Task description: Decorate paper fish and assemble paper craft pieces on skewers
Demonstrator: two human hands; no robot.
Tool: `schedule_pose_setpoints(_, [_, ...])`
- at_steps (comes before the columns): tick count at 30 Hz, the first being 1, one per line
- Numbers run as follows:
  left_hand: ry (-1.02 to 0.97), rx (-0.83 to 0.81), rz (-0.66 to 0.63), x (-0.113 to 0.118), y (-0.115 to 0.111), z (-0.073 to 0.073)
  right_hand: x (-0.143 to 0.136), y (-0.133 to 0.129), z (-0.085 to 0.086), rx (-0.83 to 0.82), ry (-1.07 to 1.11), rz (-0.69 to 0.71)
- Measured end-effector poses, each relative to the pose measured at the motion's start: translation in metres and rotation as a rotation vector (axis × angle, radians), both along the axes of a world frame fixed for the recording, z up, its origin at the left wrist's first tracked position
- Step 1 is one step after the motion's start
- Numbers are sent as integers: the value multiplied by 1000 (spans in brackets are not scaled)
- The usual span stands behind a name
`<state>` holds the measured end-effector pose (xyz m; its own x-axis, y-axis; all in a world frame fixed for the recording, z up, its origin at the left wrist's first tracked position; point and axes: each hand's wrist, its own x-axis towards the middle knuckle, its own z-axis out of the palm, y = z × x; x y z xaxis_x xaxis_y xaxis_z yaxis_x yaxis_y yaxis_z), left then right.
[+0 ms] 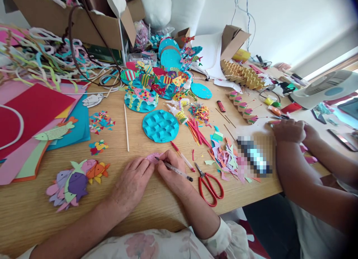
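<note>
A small pink paper piece [152,158] with a drawn pattern lies on the wooden table. My left hand [133,180] rests flat with its fingertips on the left edge of the piece. My right hand [172,169] grips a black pen [179,172], whose tip touches the piece. Beyond my hands is a round blue disc [160,126] with curled paper strips. Red-handled scissors [209,186] lie to the right of my right hand, and a red pen [183,157] lies just past it. Paper fish cutouts [75,182] are piled at the left.
Colored sheets [33,117] cover the left side. Paper scraps [226,156], glue bottles [179,114] and decorated fish discs [141,102] stand farther in. At the right, another person's hands [291,132] work beside a white machine [327,89].
</note>
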<state>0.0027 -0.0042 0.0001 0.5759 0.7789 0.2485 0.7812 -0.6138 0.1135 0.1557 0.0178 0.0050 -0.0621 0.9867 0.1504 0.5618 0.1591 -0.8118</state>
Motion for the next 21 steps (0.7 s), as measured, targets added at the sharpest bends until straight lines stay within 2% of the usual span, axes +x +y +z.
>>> schedule_pose_setpoints(10, [-18,10,-6,0,0,-3,0,-1,3,-15,9,23])
schedule_pose_setpoints(17, [-10,18,-6,0,0,-1,1,-1,0,-49,97,-4])
schedule_pose_setpoints(21, [-2,19,-1,-1,0,-3,1,-1,3,-35,55,13])
